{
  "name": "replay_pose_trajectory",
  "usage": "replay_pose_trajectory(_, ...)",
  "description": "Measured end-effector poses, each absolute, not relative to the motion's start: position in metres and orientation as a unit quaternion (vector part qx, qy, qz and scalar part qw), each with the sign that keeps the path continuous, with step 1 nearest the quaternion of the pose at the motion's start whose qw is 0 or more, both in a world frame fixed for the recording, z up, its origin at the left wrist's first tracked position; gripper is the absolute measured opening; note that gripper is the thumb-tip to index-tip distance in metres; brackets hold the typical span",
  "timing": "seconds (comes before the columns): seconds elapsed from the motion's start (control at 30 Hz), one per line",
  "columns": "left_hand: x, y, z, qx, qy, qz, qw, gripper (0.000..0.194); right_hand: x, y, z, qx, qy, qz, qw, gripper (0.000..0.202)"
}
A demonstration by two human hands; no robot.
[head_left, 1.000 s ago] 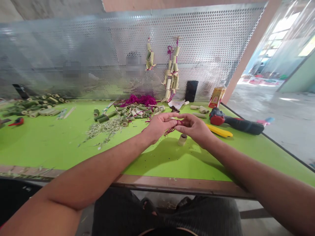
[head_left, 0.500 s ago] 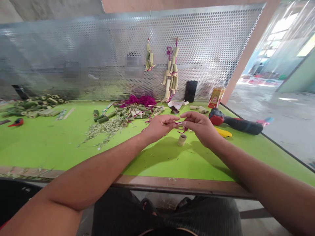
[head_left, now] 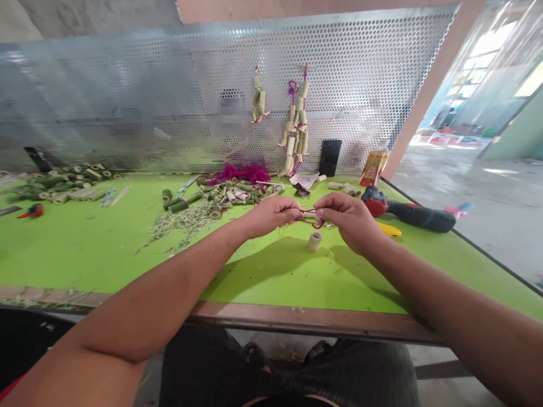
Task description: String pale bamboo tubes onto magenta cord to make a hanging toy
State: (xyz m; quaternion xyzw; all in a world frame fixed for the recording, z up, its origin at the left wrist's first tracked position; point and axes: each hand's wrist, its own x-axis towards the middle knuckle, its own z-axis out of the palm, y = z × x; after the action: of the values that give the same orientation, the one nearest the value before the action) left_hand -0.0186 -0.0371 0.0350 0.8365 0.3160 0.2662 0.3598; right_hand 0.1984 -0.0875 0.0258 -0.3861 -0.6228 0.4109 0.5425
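Observation:
Purple string (head_left: pixel 308 211) runs between my two hands, held a little above the green tabletop. My left hand (head_left: pixel 275 216) pinches it with thumb and fingers. From the other side my right hand (head_left: pixel 343 217) pinches the string too, and a loop of it hangs below the fingers. Just beneath the hands, a short cut bamboo tube (head_left: pixel 314 242) stands upright on the table. Behind my left hand lie a pile of bamboo pieces (head_left: pixel 237 193), a heap of bamboo shavings (head_left: pixel 184 223) and a tangle of purple string (head_left: pixel 241 173).
Strung bamboo figures (head_left: pixel 296 127) hang on the perforated metal panel (head_left: pixel 178 102). At the right are a cordless power tool (head_left: pixel 411 213), a yellow-handled tool (head_left: pixel 389 229), a bottle (head_left: pixel 374 164) and a phone (head_left: pixel 330 158). More bamboo pieces (head_left: pixel 72 183) lie far left, near a red tool (head_left: pixel 33 211).
My hands have moved slightly apart, and the string between them is drawn straighter. The left fingers have closed more tightly. The bamboo tube stays in place.

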Motion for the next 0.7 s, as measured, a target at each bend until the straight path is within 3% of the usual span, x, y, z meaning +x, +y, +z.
replay_pose_trajectory(0.17,-0.012,-0.037,0.021,0.72,0.263,0.341,0.543,0.039,0.194,-0.09,0.023,-0.385,-0.626,0.425,0.528,0.017)
replay_pose_trajectory(0.3,0.0,-0.044,0.012,0.626,0.219,0.401,0.632,0.042,0.187,-0.095,0.015,-0.382,-0.669,0.39,0.505,0.013)
replay_pose_trajectory(0.5,0.011,-0.054,0.011,0.549,0.22,0.47,0.655,0.045,0.18,-0.103,0.015,-0.357,-0.79,0.24,0.436,0.011)
replay_pose_trajectory(0.6,0.01,-0.052,0.011,0.551,0.232,0.48,0.642,0.047,0.181,-0.105,0.017,-0.352,-0.79,0.261,0.429,0.013)
replay_pose_trajectory(0.7,0.003,-0.048,0.013,0.612,0.241,0.434,0.615,0.049,0.185,-0.104,0.019,-0.383,-0.733,0.3,0.475,0.025)
